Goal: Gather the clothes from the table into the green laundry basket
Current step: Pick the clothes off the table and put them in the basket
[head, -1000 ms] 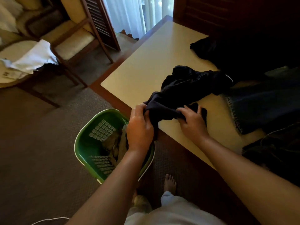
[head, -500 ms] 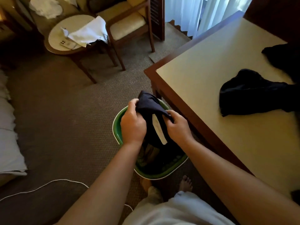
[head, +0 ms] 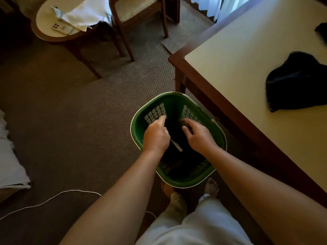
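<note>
A cream-topped table [head: 230, 71] is standing at right, with the green laundry basket [head: 177, 101] sitting on the carpet just beside its corner. A dark garment [head: 297, 85] is lying on the tabletop, well apart from the basket. Another dark garment [head: 175, 135] with a white label is hanging inside the basket between both hands. The right hand [head: 200, 137] is hovering with fingers spread and loose, gripping nothing. The left hand [head: 155, 137] is touching the cloth's upper edge; whether it is pinching it cannot be told.

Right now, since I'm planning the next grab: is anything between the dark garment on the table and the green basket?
Nothing visible: only bare table lies between the garment and the basket, open on the floor.
</note>
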{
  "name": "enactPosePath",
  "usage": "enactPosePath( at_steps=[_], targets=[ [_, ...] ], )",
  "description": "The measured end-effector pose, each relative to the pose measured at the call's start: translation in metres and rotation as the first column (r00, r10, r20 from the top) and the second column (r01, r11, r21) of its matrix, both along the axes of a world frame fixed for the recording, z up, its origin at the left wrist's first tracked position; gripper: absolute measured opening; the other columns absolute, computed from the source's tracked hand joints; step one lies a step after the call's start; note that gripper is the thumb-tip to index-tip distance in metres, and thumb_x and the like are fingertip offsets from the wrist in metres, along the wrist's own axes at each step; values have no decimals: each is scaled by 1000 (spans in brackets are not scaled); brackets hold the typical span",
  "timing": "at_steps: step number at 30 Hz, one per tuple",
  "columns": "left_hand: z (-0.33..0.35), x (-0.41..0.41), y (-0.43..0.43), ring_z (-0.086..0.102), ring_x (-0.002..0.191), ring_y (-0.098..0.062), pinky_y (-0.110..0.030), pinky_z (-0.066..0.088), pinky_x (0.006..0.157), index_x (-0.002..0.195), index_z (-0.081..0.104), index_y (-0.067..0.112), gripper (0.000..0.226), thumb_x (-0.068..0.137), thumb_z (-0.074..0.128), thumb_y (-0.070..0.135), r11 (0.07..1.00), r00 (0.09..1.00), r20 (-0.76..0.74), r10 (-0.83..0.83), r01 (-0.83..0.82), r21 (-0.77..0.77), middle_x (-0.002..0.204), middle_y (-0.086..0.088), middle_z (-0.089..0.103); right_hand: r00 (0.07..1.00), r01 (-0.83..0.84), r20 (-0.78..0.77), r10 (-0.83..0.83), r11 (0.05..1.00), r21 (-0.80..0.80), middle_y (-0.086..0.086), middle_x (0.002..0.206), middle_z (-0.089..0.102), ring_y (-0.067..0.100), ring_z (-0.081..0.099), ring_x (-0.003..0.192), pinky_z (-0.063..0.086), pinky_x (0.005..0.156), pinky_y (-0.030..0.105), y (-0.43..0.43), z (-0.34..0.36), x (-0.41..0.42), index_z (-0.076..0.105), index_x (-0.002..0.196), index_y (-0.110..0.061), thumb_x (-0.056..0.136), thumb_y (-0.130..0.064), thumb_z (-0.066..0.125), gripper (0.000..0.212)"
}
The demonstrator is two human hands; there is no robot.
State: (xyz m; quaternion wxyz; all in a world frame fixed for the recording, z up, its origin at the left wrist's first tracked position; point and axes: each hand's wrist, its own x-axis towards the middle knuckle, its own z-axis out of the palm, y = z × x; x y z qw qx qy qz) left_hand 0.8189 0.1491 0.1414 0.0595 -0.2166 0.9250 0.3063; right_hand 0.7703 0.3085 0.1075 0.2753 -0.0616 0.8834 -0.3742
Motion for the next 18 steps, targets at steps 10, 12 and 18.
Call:
enactPosePath(
  at_steps=[10,12,18],
  targets=[
    [14,3,-1,29,154,-16,-26,21,124,160,37,16,54,108,49,22,947,957,-18,-289,288,145,164,-4,38,954,-43,-292,70,994,96,-3,164,32,16,17,155,17,127,46,14,38,21,32,159,-23,107,-39,45,55],
    [28,-4,9,22,156,-15,-23,16,123,161,34,18,54,109,47,24,920,934,-49,-354,357,161,167,-2,33,935,-22,-350,56,995,100,-3,165,30,14,14,156,12,128,46,22,50,25,31,160,-23,108,-39,42,55],
    [70,-35,55,10,158,-12,-43,17,129,163,28,27,55,111,42,31,818,837,-165,-522,546,182,170,2,25,885,111,-462,-58,990,89,-5,167,27,11,10,156,7,128,46,58,84,27,27,160,-27,108,-50,28,57]
  ],
)
